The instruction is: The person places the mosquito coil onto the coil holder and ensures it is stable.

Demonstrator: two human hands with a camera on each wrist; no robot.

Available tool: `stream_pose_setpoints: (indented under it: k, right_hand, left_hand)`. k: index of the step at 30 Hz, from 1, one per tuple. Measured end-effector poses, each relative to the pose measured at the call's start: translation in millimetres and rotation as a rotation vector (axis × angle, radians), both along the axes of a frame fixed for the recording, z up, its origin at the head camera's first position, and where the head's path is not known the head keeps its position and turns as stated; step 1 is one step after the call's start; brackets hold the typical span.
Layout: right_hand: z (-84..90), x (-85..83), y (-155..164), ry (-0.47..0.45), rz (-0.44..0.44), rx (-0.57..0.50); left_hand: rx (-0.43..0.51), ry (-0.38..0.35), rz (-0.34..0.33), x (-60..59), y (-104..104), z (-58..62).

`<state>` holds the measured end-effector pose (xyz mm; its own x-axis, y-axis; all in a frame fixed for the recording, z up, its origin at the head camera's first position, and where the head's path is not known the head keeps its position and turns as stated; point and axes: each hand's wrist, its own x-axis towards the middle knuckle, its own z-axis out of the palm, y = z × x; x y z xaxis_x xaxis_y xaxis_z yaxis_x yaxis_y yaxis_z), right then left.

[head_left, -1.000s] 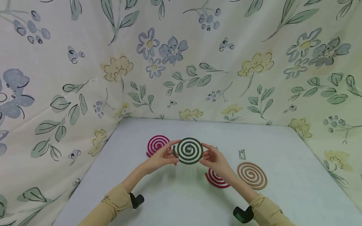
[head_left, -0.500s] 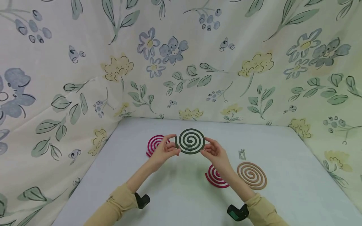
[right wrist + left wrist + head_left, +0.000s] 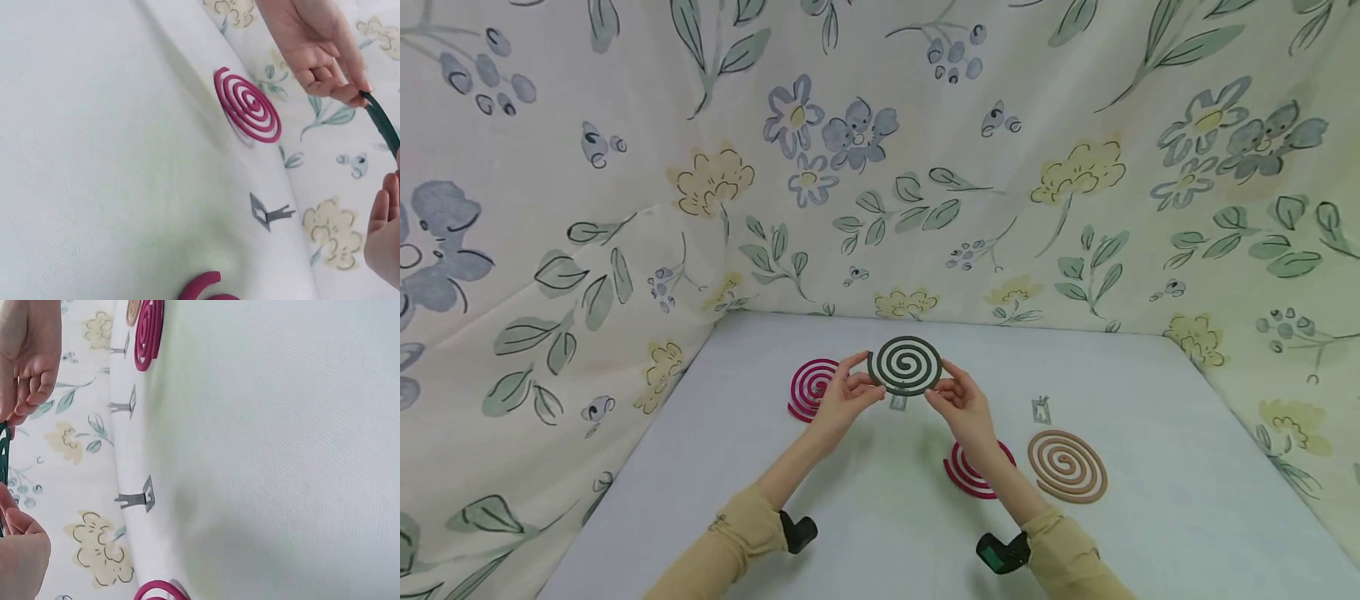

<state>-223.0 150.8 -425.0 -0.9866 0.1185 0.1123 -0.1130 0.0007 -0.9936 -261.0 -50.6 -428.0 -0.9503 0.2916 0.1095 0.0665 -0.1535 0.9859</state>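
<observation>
- Dark green coil (image 3: pixel 905 365): flat spiral disc, matt, thin in edge view; held above the middle of the worktop (image 3: pixel 880 533), face tilted toward the head camera.
- Left hand (image 3: pixel 847 394): fingertips and thumb pinch the coil's left rim.
- Right hand (image 3: pixel 958 402): fingertips and thumb pinch the coil's right rim (both forearms in tan sleeves, a dark wrist device on each).
- Small metal stand (image 3: pixel 898 402): grey, thin, upright just below the green coil, between the two hands.
- Second metal stand (image 3: pixel 1041 410): same make, to the right, just beyond the tan coil.
- Magenta coil, far left (image 3: pixel 811 387): flat spiral lying on the worktop, partly behind the left hand.
- Magenta coil, near right (image 3: pixel 973 472): flat on the worktop, partly covered by the right forearm.
- Tan coil (image 3: pixel 1067 465): pale brown spiral, flat, just right of that magenta one.
- Worktop: covered in plain white finely woven cloth.
- Backdrop (image 3: pixel 880 167): cream fabric printed with blue and yellow flowers and green leaves, hung on the left, far and right sides.
</observation>
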Motion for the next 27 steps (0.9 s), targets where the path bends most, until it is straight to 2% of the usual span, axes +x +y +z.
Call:
stream_pose_setpoints:
  k: [6,10,19,27]
  right_hand:
    - [-10.0,-12.5,-7.8,0.082,-0.075,0.049]
    - [-15.3,-20.0,-10.6,0.101,-0.096,0.084]
    - [-36.0,-33.3,-11.3,0.014,-0.104,0.157]
    - [-57.7,-38.1,-13.5,-0.072,-0.089,0.131]
  left_hand:
    - [-0.026,-0.009,0.026,-7.0,12.4,-6.2]
    - [-0.024,-0.005,0.065,-13.5,17.7,-12.3]
    - [-0.053,-0.014,0.114,-23.4,28.1,-32.5]
    - [-0.044,-0.041,0.122,-28.3,34.0,-49.0]
